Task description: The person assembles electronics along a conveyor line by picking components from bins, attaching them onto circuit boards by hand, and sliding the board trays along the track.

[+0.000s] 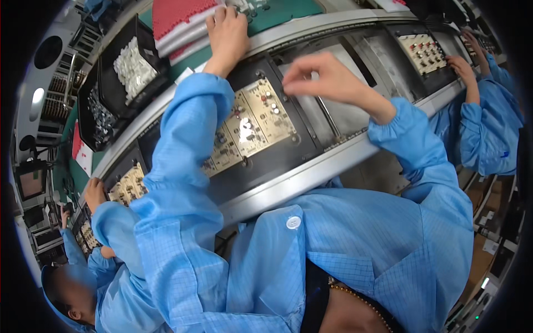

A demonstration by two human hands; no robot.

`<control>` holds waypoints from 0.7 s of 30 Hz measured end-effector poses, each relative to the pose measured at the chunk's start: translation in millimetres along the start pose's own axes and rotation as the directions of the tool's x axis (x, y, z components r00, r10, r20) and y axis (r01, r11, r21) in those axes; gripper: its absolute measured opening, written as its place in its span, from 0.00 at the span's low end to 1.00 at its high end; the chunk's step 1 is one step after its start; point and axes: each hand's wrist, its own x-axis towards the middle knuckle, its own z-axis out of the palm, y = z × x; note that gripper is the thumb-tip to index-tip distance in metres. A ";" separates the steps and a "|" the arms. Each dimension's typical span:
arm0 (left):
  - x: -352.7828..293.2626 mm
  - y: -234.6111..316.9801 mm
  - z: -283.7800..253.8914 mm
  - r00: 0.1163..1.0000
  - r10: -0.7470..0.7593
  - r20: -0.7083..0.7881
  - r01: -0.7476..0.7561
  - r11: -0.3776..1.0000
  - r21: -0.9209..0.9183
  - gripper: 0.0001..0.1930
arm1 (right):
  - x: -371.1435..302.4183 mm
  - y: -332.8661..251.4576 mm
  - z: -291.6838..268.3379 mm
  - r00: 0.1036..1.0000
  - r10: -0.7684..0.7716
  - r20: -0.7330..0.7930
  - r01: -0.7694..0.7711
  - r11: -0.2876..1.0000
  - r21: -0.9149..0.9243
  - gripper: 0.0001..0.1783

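My left hand (227, 36) reaches past the far rail, fingers stretched out and slightly apart. It rests at the edge of a stack of red and white foam sheets (183, 22), beside small shiny parts (251, 6) on a green mat. Slightly blurred, my right hand (325, 80) hovers over the line, its thumb and fingers drawn together; anything between them is too small to make out. Below and between my hands, a tan circuit board panel (266, 119) with upright capacitors and other components sits in a dark carrier (294, 141). My left sleeve covers part of it.
Black bins hold white parts (133, 69) and dark metallic parts (102, 119) at left. The metal rail (277, 188) runs along my front. Co-workers' hands are at another board (423, 54) on the right and a board (129, 186) on the left.
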 end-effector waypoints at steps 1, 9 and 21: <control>-0.2 1.4 -0.8 0.994 0.005 -0.111 -0.005 1.000 0.001 0.09 | -12.5 -3.9 6.8 0.998 -0.053 0.033 0.052 0.998 0.032 0.09; -24.8 4.0 -56.5 0.983 -0.175 0.052 0.160 0.693 -0.702 0.08 | -42.4 -2.7 53.0 0.927 -0.370 -0.067 0.312 0.857 -0.409 0.05; -116.3 -11.3 -158.1 0.889 -0.340 0.308 0.458 0.656 -0.599 0.08 | -40.4 6.7 64.8 0.921 -0.370 -0.119 0.256 0.809 -0.530 0.05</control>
